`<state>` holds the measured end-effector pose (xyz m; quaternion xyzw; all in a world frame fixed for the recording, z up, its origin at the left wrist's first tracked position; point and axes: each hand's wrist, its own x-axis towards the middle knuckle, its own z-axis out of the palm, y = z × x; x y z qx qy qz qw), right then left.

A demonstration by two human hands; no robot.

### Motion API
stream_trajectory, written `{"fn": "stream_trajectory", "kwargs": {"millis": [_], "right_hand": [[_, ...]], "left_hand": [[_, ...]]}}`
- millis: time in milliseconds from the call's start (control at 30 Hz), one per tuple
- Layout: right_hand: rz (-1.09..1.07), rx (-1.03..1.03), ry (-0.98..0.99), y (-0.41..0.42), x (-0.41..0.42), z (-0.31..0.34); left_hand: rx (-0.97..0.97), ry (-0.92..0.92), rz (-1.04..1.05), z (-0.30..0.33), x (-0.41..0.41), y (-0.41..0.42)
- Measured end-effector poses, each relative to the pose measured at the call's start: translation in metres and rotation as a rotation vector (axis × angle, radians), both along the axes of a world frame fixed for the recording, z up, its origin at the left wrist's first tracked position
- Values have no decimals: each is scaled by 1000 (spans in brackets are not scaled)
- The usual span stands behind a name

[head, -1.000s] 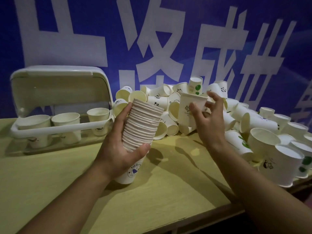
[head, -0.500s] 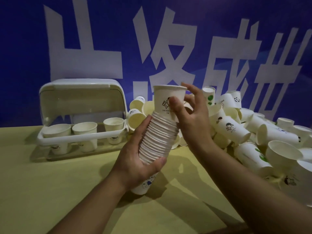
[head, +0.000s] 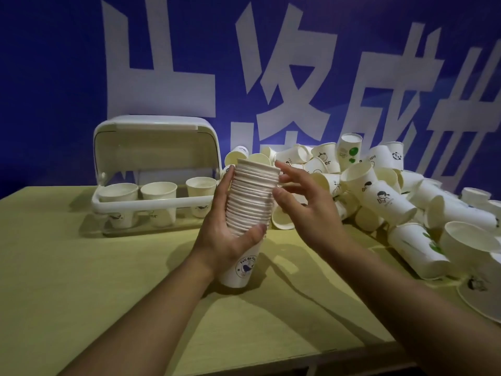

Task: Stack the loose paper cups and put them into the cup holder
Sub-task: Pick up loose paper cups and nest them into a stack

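The left hand [head: 230, 240] grasps the stack of nested paper cups [head: 252, 198] low on its body, fingers and thumb wrapped round it, which holds the column upright above the table [head: 81, 267] and leaves the top free, likely to accept further cups. The right hand [head: 306, 204] is released beside the upper rims, fingers relaxed, holding nothing. The stack shows many closely packed white rims above a printed bottom cup; the loose cups [head: 379, 196] lie heaped at the right, the open cup holder [head: 151, 204] stands behind at the left

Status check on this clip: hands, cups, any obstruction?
Left hand grips cup stack. Right hand open beside it. Cup holder open, path unobstructed.
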<state>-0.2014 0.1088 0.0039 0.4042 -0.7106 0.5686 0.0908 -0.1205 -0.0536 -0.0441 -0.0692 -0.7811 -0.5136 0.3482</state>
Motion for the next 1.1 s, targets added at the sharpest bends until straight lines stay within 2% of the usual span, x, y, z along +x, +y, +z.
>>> {"fn": "stream_trajectory", "kwargs": {"millis": [100, 233, 333, 467, 633, 800, 867, 933, 1000, 1100], "right_hand": [[27, 110, -10, 10, -6, 7], [-167, 188, 28, 12, -32, -12], [-329, 393, 97, 5, -57, -33], [-379, 584, 191, -11, -73, -50], [-482, 697, 275, -25, -81, -67], [-471, 552, 217, -20, -82, -67], [-457, 385, 165, -16, -82, -62], [-435, 109, 145, -7, -80, -53], [-388, -152, 117, 3, -76, -45], [-313, -395, 55, 16, -64, -38]], "left_hand": [[38, -27, 0, 0, 0, 1], [121, -13, 50, 1, -3, 3], [150, 2, 80, 1, -4, -1], [148, 8, 111, -2, -7, -7], [135, -1, 119, -2, -9, -9], [121, 25, 112, 0, -7, -6], [116, 21, 107, 0, -8, -6], [97, 12, 115, 1, -7, -7], [-7, -14, 157, 2, -4, -9], [-318, -83, 279, 5, -2, -15]]}}
